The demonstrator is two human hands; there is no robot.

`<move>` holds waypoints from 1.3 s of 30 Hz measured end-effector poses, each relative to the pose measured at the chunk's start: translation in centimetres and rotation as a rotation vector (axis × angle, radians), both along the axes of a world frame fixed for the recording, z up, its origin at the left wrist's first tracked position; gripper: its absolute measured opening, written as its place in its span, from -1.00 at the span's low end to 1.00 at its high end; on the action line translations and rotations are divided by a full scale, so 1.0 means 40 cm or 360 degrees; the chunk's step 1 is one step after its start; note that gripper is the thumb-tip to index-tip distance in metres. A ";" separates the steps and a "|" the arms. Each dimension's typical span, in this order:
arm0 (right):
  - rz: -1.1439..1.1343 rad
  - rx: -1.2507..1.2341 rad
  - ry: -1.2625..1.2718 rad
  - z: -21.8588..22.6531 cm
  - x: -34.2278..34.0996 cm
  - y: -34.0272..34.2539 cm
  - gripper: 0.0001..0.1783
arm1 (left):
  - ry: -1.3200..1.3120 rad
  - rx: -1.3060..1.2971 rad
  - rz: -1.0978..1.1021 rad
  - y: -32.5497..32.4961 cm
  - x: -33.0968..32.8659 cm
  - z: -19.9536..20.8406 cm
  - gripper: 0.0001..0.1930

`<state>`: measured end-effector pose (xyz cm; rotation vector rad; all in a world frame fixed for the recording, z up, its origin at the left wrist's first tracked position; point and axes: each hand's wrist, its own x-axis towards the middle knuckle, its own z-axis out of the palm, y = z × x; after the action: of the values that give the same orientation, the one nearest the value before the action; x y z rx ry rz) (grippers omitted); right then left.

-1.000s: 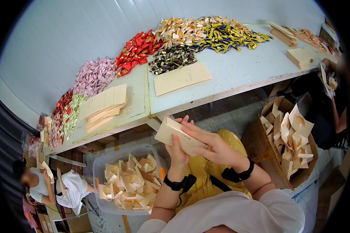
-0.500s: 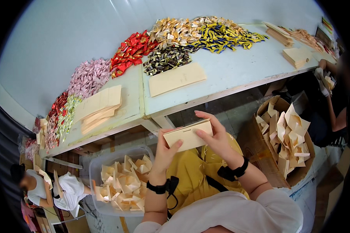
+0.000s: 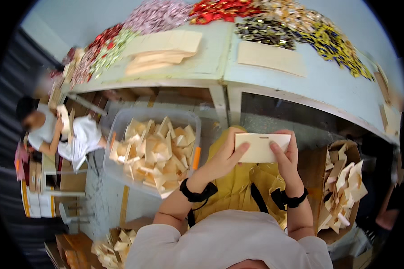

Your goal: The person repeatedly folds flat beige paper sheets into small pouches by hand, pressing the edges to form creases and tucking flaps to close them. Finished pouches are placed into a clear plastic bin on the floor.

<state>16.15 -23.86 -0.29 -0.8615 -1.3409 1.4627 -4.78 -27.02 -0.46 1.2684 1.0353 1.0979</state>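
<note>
A cream paper bag (image 3: 258, 152), closed into a flat rectangle with a short dark line near its top edge, is held level above my lap. My left hand (image 3: 226, 154) grips its left end, thumb across the front. On the right end, my right hand (image 3: 288, 154) has its thumb on the front face and its fingers behind. Yellow cloth (image 3: 231, 193) covers my lap beneath. Left of my hands stands a clear plastic bin (image 3: 196, 125) with several cream folded bags (image 3: 159, 148) inside. Similar bags (image 3: 343, 193) fill a cardboard box (image 3: 314, 184) on my right.
Ahead, a pale table (image 3: 213, 56) carries flat paper bags (image 3: 166, 42), another flat stack (image 3: 271, 58), and heaps of pink sachets (image 3: 157, 15), red sachets (image 3: 222, 11) and yellow-blue sachets (image 3: 339, 45). A co-worker (image 3: 45, 127) sits at left, holding paper. Another box of bags (image 3: 119, 246) stands lower left.
The view has swung left, so the bin shows more fully and another box appears lower left. The bag, slanted before, is now level; both hands still hold it.
</note>
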 end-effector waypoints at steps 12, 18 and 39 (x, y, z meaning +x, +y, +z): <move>0.0284 0.0174 -0.0353 -0.088 -0.023 0.029 -0.46 | 0.0855 -0.0330 0.0977 -0.166 -0.574 -0.235 -0.25; 0.0295 0.0205 -0.0639 -0.070 0.001 -0.002 -0.51 | 0.2125 -0.1129 0.0322 -0.173 -0.547 -0.476 0.12; -0.0108 0.0600 -0.0986 -0.008 0.238 -0.087 -0.71 | 0.2234 0.1553 0.0197 0.709 0.084 -0.003 -0.66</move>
<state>25.65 -27.33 -0.62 -1.1377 -1.9403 0.8638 -1.42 1.33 -0.57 3.0026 1.6135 0.6707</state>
